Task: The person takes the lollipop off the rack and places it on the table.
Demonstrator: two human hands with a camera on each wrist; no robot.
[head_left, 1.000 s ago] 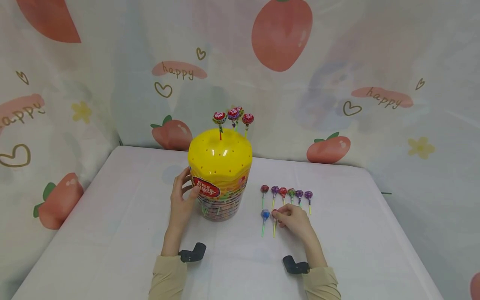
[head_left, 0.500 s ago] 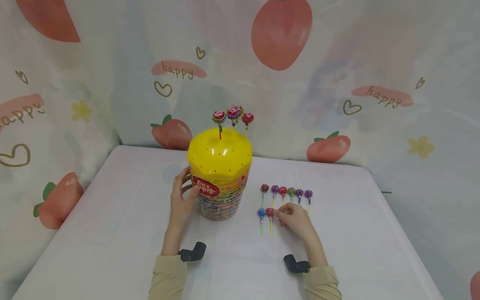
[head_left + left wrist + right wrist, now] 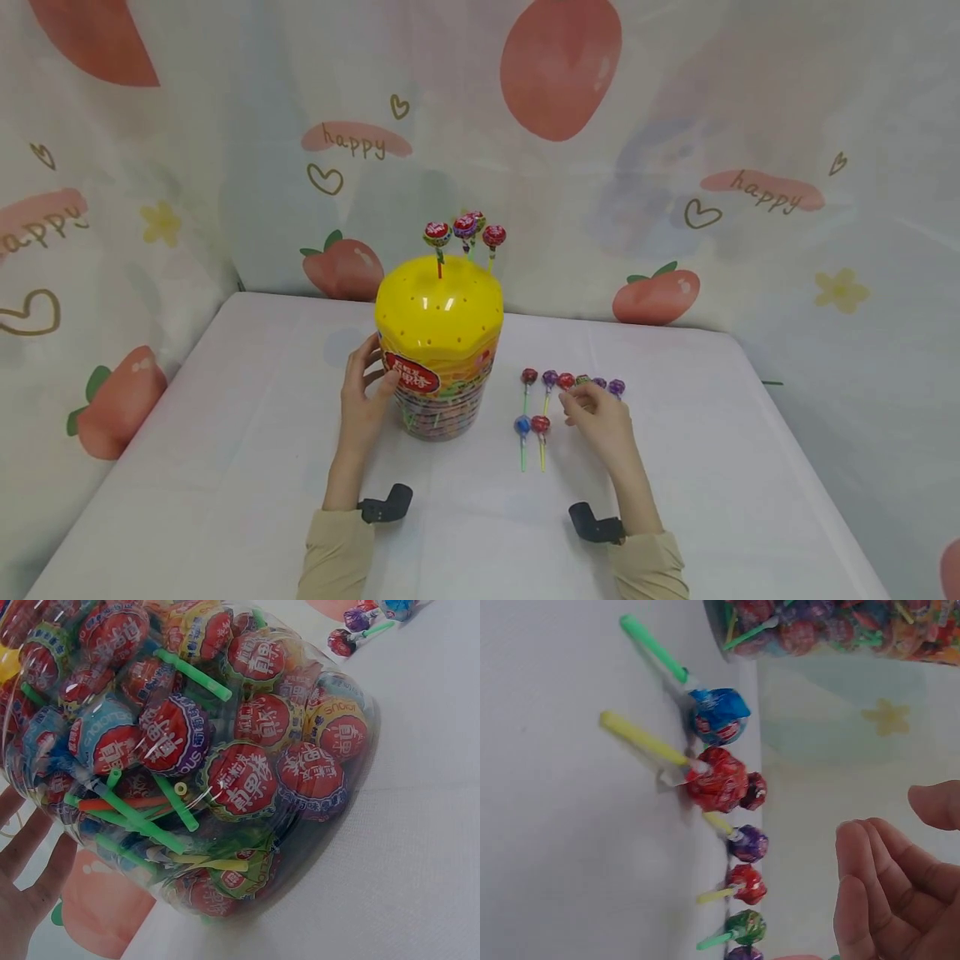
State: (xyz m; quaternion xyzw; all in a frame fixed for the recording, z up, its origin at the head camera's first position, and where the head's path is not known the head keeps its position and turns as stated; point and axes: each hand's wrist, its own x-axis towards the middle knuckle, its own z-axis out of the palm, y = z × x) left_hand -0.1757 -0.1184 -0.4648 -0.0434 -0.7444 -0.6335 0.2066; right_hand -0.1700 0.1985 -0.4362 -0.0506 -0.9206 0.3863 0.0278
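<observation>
A tall clear candy tub (image 3: 450, 412) with a yellow lid (image 3: 435, 308) stands upright on the table, filled with wrapped lollipops. My left hand (image 3: 365, 406) holds its left side, thumb on the front by the red label and fingers round the side. Right of the tub, a blue lollipop (image 3: 522, 426) and a red lollipop (image 3: 540, 424) lie side by side, sticks toward me. Hovering just right of the red one, my right hand (image 3: 606, 421) has nothing in it; the right wrist view shows a gap between thumb and relaxed fingers. It partly covers the row of lollipops behind.
That back row runs from a dark red lollipop (image 3: 529, 376) to a purple lollipop (image 3: 617, 387). Several lollipops (image 3: 437, 234) stand upright in the lid's small holes toward the back. A white cloth covers the table (image 3: 247, 467), and a printed curtain (image 3: 480, 167) hangs behind.
The red lollipop, and the blue one slightly, shifted left until they lay close together. My right hand then let go of the red one and moved up and right. The left hand stayed on the tub.
</observation>
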